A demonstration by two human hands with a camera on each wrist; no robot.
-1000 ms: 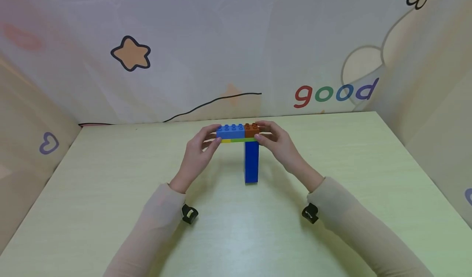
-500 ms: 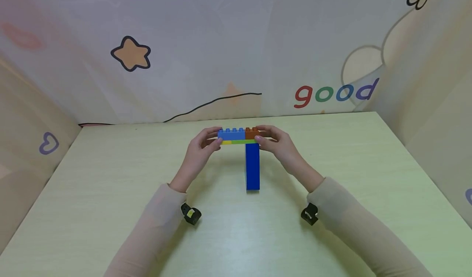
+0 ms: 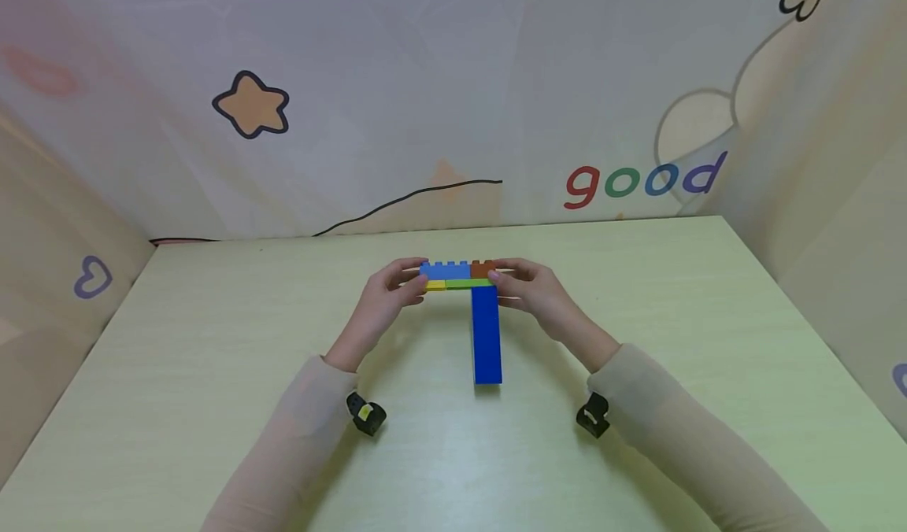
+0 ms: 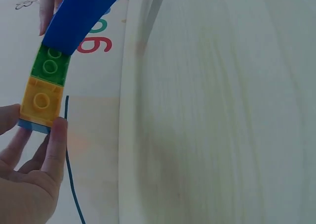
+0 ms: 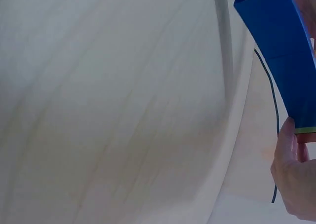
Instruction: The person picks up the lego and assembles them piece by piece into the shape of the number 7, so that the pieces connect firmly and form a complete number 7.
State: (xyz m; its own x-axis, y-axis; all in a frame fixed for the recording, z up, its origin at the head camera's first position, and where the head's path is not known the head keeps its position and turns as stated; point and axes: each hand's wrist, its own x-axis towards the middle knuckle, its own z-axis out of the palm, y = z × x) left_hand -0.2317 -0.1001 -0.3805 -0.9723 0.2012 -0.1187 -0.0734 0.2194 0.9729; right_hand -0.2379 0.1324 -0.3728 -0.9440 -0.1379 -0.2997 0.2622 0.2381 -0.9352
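Note:
Both hands hold one toy-brick assembly level between them in the head view. Its top row is a light blue brick beside a brown brick. Beneath these sit a thin yellow piece and a green piece, whose hollow undersides show in the left wrist view. From the right end a dark blue column hangs down, its hollow end visible in the right wrist view. My left hand pinches the left end between thumb and fingers. My right hand grips the brown end, above the column.
The assembly is held over a pale wood-grain table. A printed cloth backdrop rises behind the table's far edge, with cloth sides at left and right. Black wrist cameras sit at both cuffs.
The assembly has come slightly lower in the head view and tilted, so the column's lower end swings toward me and the studs show more from the side. Both hands keep their hold.

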